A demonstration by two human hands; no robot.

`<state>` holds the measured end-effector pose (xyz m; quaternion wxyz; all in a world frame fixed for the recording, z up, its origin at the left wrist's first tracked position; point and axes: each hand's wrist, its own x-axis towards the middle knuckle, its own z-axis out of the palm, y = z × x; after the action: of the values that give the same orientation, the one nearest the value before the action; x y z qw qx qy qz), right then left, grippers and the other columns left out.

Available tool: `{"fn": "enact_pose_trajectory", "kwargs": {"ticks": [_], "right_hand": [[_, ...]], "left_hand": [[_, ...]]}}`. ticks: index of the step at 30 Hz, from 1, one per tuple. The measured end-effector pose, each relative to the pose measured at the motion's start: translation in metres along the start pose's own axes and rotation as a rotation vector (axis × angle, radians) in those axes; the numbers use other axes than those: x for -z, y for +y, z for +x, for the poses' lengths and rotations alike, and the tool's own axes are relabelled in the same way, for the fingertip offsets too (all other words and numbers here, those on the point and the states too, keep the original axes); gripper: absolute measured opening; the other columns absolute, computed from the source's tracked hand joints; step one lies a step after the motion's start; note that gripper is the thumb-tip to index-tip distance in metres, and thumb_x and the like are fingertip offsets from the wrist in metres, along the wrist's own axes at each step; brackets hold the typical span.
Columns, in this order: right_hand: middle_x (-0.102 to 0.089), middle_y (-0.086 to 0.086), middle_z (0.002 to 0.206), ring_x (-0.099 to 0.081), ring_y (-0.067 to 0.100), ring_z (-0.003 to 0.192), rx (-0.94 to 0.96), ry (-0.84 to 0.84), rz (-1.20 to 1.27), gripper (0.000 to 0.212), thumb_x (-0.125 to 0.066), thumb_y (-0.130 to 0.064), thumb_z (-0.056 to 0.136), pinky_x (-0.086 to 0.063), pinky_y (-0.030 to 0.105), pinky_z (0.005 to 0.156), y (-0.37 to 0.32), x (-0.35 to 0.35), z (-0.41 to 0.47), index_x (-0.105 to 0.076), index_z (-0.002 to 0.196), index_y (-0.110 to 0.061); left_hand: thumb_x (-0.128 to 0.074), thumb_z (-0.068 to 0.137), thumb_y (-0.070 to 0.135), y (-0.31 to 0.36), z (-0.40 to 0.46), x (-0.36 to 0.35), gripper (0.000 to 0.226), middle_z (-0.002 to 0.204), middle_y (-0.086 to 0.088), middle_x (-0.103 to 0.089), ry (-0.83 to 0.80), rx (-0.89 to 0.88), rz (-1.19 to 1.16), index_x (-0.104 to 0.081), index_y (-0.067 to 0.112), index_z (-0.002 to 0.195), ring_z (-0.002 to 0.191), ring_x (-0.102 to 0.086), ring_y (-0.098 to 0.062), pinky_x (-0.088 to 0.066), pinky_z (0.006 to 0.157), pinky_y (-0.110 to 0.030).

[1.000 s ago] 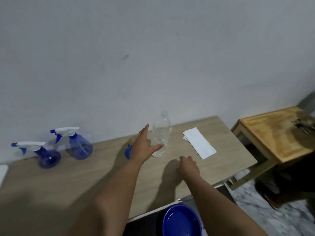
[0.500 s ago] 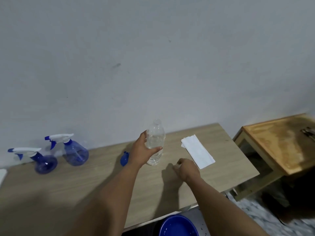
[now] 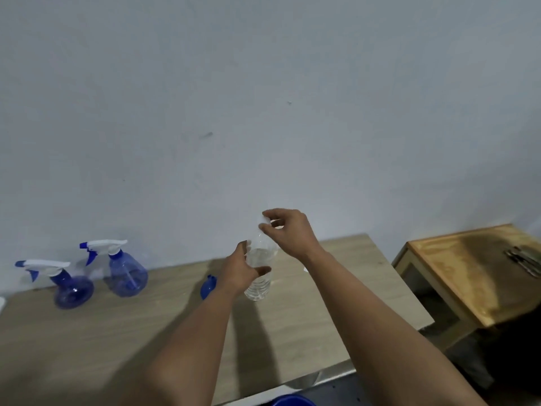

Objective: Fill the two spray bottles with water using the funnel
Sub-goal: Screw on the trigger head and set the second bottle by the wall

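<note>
Behind left hand (image 3: 241, 273) gripping water bottle (image 3: 259, 276), funnel (image 3: 208, 290) half hidden; cap under right hand (image 3: 288, 232) fingers (image 3: 268, 228), blurred.

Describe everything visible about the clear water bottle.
The clear water bottle is see-through ribbed plastic, standing upright, its base at or just above the wooden table, near the back edge. It seems to hold water. The left hand grips its body from the left; the right hand pinches its white cap from above. A blue funnel lies just left, partly hidden.
</note>
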<state>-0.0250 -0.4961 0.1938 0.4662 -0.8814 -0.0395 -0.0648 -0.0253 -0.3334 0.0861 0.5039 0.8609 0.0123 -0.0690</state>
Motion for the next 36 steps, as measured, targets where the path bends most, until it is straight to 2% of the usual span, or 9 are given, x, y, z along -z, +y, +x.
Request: {"fn": "enact_pose_trajectory", "kwargs": {"ticks": [3,8,13,19,21,25,30,33,36], "right_hand": [[-0.075,-0.009,0.123,-0.072,0.004,0.1,-0.001,-0.015,-0.049,0.037,-0.076,-0.03,0.091,-0.058,0.027,0.092,-0.001,-0.001,0.0,-0.075,0.126,-0.019],[-0.073,-0.011,0.115,-0.067,-0.006,0.095,-0.013,-0.084,0.003,0.034,-0.078,-0.026,0.091,-0.05,0.015,0.08,0.004,0.003,0.002,-0.074,0.124,-0.018],[-0.074,-0.007,0.117,-0.069,0.01,0.108,-0.051,-0.174,0.035,0.029,-0.076,-0.023,0.093,-0.053,0.024,0.085,0.005,0.011,0.009,-0.075,0.122,-0.018],[-0.076,-0.004,0.113,-0.07,0.01,0.106,-0.06,-0.279,0.041,0.027,-0.074,-0.02,0.096,-0.054,0.027,0.08,0.007,0.019,0.014,-0.075,0.123,-0.021],[-0.077,-0.003,0.106,-0.071,0.011,0.101,-0.065,-0.23,0.032,0.023,-0.08,-0.023,0.091,-0.057,0.031,0.084,0.008,0.018,0.014,-0.077,0.113,-0.02],[-0.07,-0.005,0.084,-0.064,0.01,0.077,-0.061,-0.059,-0.006,0.027,-0.089,-0.032,0.08,-0.053,0.024,0.071,0.009,0.005,0.012,-0.073,0.096,-0.017],[-0.069,-0.002,0.113,-0.068,0.014,0.103,-0.008,-0.094,0.008,0.036,-0.082,-0.032,0.089,-0.056,0.033,0.096,0.009,-0.005,0.009,-0.075,0.122,-0.018],[-0.07,-0.004,0.103,-0.068,0.014,0.094,-0.025,0.046,0.063,0.029,-0.088,-0.037,0.082,-0.057,0.032,0.086,0.015,-0.014,0.003,-0.073,0.099,-0.018],[-0.069,-0.001,0.092,-0.066,0.017,0.088,-0.073,0.151,0.034,0.044,-0.09,-0.05,0.074,-0.055,0.031,0.078,0.02,-0.019,0.0,-0.064,0.09,-0.018]], "left_hand": [[-0.092,0.062,0.047,-0.001,0.001,0.0,0.099,0.142,0.01,-0.055,-0.006,0.001,0.009,-0.04,0.03,0.145,0.124,-0.057,-0.016,-0.047,0.097,-0.03],[-0.092,0.061,0.046,-0.003,0.0,0.0,0.095,0.132,0.013,-0.059,-0.011,0.004,0.0,-0.043,0.031,0.141,0.111,-0.059,-0.012,-0.045,0.089,-0.027],[-0.092,0.06,0.045,-0.002,0.0,-0.001,0.092,0.118,0.019,-0.059,-0.003,0.005,0.008,-0.046,0.031,0.138,0.108,-0.061,-0.011,-0.046,0.087,-0.026],[-0.093,0.061,0.038,-0.002,0.001,-0.001,0.086,0.112,0.019,-0.063,-0.013,-0.007,-0.003,-0.051,0.03,0.135,0.106,-0.064,-0.012,-0.048,0.084,-0.026],[-0.093,0.062,0.039,-0.002,0.001,-0.001,0.087,0.119,0.016,-0.064,-0.016,-0.01,0.002,-0.05,0.029,0.136,0.11,-0.064,-0.014,-0.05,0.087,-0.028],[-0.092,0.064,0.038,0.0,0.001,-0.001,0.092,0.131,0.01,-0.06,-0.018,-0.005,-0.003,-0.046,0.027,0.143,0.115,-0.061,-0.014,-0.048,0.092,-0.029],[-0.091,0.066,0.039,0.001,0.002,0.003,0.092,0.139,0.008,-0.057,-0.021,-0.005,0.015,-0.045,0.025,0.144,0.122,-0.059,-0.015,-0.048,0.101,-0.034],[-0.09,0.066,0.042,0.0,-0.001,0.0,0.09,0.138,0.011,-0.058,-0.008,-0.01,0.022,-0.046,0.027,0.143,0.12,-0.06,-0.013,-0.047,0.096,-0.03],[-0.09,0.066,0.044,0.0,-0.002,-0.005,0.093,0.139,0.012,-0.058,-0.001,-0.005,0.023,-0.044,0.027,0.145,0.121,-0.06,-0.013,-0.047,0.096,-0.029]]}}
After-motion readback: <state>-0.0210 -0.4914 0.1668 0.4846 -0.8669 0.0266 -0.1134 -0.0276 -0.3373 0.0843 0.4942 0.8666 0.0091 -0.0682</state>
